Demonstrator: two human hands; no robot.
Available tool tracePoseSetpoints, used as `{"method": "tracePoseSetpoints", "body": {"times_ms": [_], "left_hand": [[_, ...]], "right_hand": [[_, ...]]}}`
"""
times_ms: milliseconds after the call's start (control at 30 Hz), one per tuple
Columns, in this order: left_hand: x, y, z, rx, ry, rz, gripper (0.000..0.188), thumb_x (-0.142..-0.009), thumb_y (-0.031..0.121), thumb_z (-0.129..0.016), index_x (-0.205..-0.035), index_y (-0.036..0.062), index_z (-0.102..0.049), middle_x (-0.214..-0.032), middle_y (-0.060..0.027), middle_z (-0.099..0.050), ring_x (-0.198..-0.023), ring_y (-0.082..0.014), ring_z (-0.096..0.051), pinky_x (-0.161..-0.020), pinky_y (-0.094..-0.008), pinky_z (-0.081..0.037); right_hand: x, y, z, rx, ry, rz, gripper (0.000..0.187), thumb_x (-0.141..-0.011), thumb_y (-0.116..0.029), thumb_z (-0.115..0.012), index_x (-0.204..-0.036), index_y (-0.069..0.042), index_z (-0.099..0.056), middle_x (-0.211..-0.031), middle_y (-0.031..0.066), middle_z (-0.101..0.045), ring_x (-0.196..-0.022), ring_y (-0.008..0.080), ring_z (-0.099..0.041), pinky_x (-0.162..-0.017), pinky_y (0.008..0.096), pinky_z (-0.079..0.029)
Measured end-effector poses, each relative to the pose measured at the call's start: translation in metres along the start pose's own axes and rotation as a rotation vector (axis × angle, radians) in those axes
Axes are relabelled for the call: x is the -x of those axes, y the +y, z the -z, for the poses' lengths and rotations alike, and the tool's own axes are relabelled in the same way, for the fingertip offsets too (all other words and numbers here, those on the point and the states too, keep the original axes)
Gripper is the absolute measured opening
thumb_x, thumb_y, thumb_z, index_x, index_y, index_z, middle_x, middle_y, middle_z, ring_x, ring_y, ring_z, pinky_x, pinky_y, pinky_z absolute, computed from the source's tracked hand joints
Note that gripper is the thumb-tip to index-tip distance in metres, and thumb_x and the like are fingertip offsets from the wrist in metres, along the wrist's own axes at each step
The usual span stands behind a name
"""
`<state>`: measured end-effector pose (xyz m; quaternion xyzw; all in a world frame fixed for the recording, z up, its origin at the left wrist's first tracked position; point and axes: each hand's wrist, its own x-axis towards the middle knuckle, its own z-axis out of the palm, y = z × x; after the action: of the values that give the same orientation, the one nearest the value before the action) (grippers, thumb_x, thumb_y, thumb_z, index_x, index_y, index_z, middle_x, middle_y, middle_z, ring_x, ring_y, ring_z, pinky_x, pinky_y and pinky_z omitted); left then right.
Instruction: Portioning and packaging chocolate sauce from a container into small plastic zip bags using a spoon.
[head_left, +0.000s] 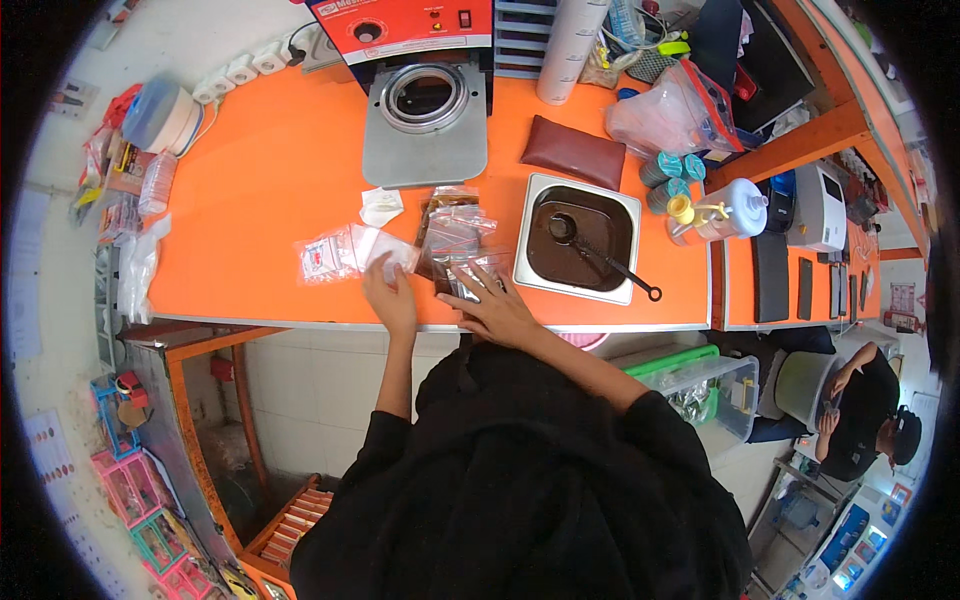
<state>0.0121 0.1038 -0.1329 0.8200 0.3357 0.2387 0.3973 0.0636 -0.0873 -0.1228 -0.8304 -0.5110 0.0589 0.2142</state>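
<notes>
My right hand (498, 308) lies with fingers spread on a pile of small clear zip bags (460, 232), some with dark brown contents. To its left, my left hand (388, 298) rests its fingertips at the edge of flat white and clear packets (345, 250), thumb and forefinger apart. A folded white paper piece (380, 207) sits just beyond them. Right of the bags stands a steel pan (526, 215) of dark brown liquid. In it leans a black ladle (622, 268), its handle over the near right rim.
A red sealing machine (400, 35) with a grey ring plate (425, 160) stands at the back. Behind the pan lies a brown pouch (574, 152). Teal-topped cups (672, 170) and a clear jug (715, 218) stand right. Another person (865, 405) sits at far right.
</notes>
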Motion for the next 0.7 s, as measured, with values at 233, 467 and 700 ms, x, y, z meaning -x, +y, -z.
{"method": "tracePoseSetpoints", "body": {"times_ms": [233, 467, 700], "left_hand": [[-0.008, -0.011, 0.018, -0.617, 0.072, -0.129, 0.027, -0.081, 0.028, -0.061, -0.107, 0.0214, -0.067, -0.129, -0.0017, -0.046, -0.113, -0.0271, -0.039, -0.09, -0.0461, -0.031], [0.004, -0.017, 0.017, -0.491, 0.098, -0.14, 0.023, -0.083, 0.027, -0.06, -0.104, 0.0219, -0.069, -0.126, -0.0017, -0.05, -0.112, -0.0263, -0.04, -0.091, -0.0429, -0.031], [0.026, 0.007, 0.015, 0.792, -0.048, 0.251, 0.035, -0.089, 0.029, -0.047, -0.121, 0.0169, -0.056, -0.126, -0.0001, -0.049, -0.107, -0.0182, -0.045, -0.086, -0.0372, -0.035]], "right_hand": [[-0.029, 0.022, -0.028, 0.008, 0.151, -0.035, 0.049, -0.079, -0.041, -0.06, -0.126, -0.036, -0.049, -0.147, 0.0044, -0.021, -0.135, 0.0318, -0.016, -0.101, 0.0592, -0.024], [-0.068, 0.023, -0.025, 0.066, 0.176, -0.125, 0.048, -0.077, -0.036, -0.063, -0.124, -0.032, -0.051, -0.147, 0.0054, -0.021, -0.135, 0.0294, -0.017, -0.1, 0.0622, -0.018], [-0.053, -0.013, 0.017, -0.434, 0.376, -0.081, 0.044, -0.078, -0.024, -0.065, -0.119, -0.011, -0.054, -0.132, 0.0112, -0.043, -0.114, 0.0267, -0.045, -0.092, 0.0442, -0.039]]}}
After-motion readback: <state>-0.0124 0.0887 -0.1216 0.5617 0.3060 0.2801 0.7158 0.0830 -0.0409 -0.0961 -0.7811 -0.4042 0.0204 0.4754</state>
